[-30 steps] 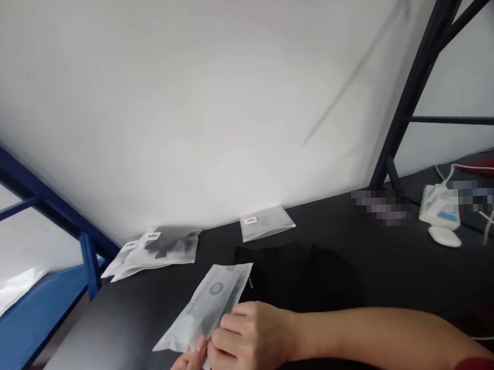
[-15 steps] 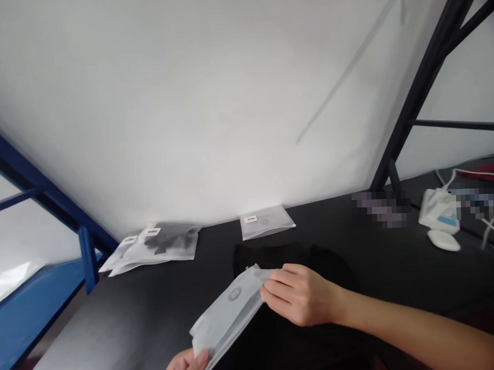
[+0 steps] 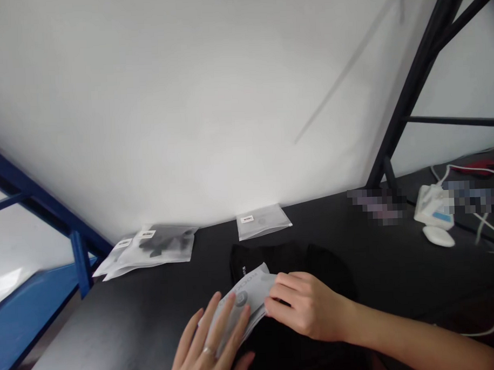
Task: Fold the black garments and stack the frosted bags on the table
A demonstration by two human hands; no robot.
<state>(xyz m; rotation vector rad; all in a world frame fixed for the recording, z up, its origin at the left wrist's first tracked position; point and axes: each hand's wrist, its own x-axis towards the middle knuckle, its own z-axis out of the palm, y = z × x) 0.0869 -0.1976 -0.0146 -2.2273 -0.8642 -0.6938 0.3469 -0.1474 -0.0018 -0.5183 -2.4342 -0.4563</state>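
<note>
A frosted white plastic bag (image 3: 254,284) with a round grey logo and grey lettering lies tilted between my hands. My right hand (image 3: 306,306) pinches its right end, fingers bent round the edge. Across the bag's left part my left hand (image 3: 214,342) rests with fingers spread, a ring on one finger. Below and behind the bag is black fabric (image 3: 326,263) with small white lettering near the bag's upper corner, hard to tell apart from the black table (image 3: 154,312).
Overlapping frosted bags with labels (image 3: 160,244) lie at the back left, one holding something dark. Another labelled bag (image 3: 264,221) is by the wall. A white power strip (image 3: 434,205), cables and a white mouse (image 3: 438,236) are at right, near a black frame (image 3: 406,101).
My left hand has let go of the bag's lower left end and moved up onto its face, fingers spread. The bag now lies flatter and its lettering shows.
</note>
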